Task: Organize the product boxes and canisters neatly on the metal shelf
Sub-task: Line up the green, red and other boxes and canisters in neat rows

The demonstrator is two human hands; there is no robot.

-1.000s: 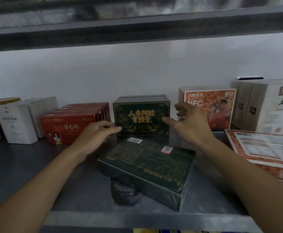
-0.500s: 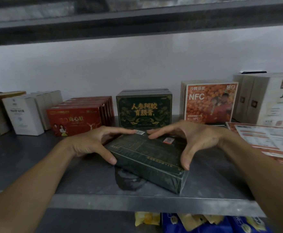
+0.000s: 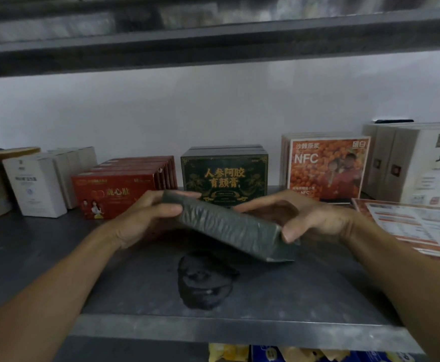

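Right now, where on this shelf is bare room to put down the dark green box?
Bare metal shelf lies in front of the white boxes and red boxes, left of the dark lump. The back row is packed; the orange-printed flat box fills the right side.

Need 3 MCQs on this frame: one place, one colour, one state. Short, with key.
1. The upright dark green box stands between:
A. red boxes and orange NFC box
B. white boxes and canisters
C. two orange boxes

2. The box in the hands is:
A. red
B. dark green
C. white

3. The held box is:
A. flat on the shelf
B. lifted and tilted
C. stacked on another box

Key: 1 A, red boxes on its left, orange NFC box on its right. 2 B, held box is dark green. 3 B, left hand and right hand hold its ends above the shelf.
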